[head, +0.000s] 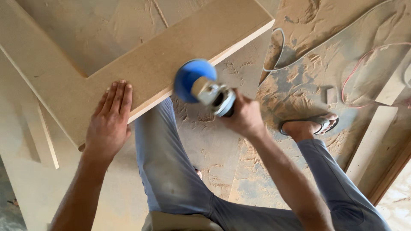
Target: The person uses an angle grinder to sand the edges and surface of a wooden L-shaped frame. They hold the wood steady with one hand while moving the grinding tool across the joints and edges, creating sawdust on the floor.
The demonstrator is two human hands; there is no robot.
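The right hand (245, 116) grips the body of a handheld power sander (209, 90), fingers wrapped fully around the grey housing. The tool's round blue pad (193, 76) sits against the near edge of a pale fibreboard panel (141, 64), roughly at the middle of that edge. The tool is slightly blurred; whether the pad touches the board face or only its edge cannot be told.

The left hand (109, 122) lies flat on the same panel, palm down, fingers extended and held close together, holding nothing. It rests near the panel's lower left corner, well apart from the sander.

The panel lies at a slant across the view, its near edge running from lower left to upper right, its right end projecting over the floor. It rests over the person's left leg, clad in blue-grey trousers (165, 162). A second board of the same colour (30, 60) passes beneath it at the left, and a thin strip (47, 134) lies below that.

The floor (299, 77) is covered with tan sawdust, heavily scuffed. The right foot, in a sandal (310, 125), stands on it to the right of the sander. A grey cable (280, 51) and a thin red cable (361, 68) trail across the dust at upper right. Further wooden offcuts (372, 141) lie along the right edge.
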